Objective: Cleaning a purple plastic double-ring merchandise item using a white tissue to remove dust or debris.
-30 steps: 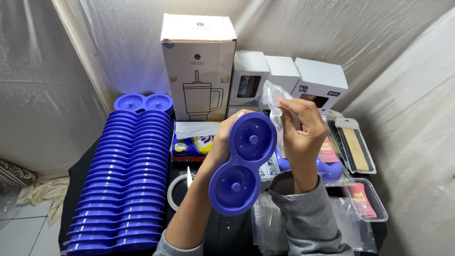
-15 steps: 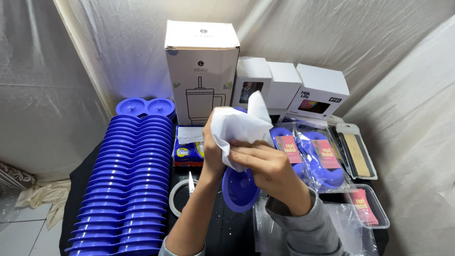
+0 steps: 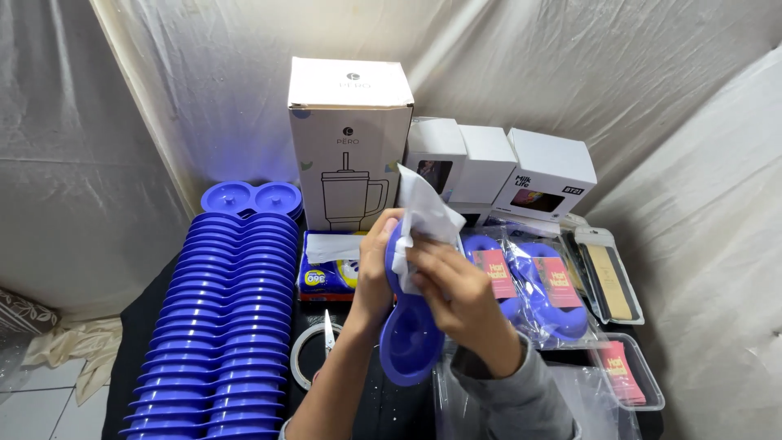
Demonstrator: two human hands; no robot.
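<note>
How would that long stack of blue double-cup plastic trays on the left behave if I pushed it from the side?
The stack of blue double-cup plastic trays would probably slide apart rather than move as one, since the pieces lie loosely overlapped. Each looks thin and light. Smooth, glossy plastic suggests they slip easily over one another and on the dark tabletop.

The scene is evenly lit by soft, diffuse light; slight motion blur is seen on the right hand [image 3: 464, 297]; shadows are faint.

The hands [image 3: 423, 277] and white tissue [image 3: 423, 213] hide the blue tray's [image 3: 410, 346] upper cup; the bottom edge cuts the tray stack [image 3: 220, 326].
</note>
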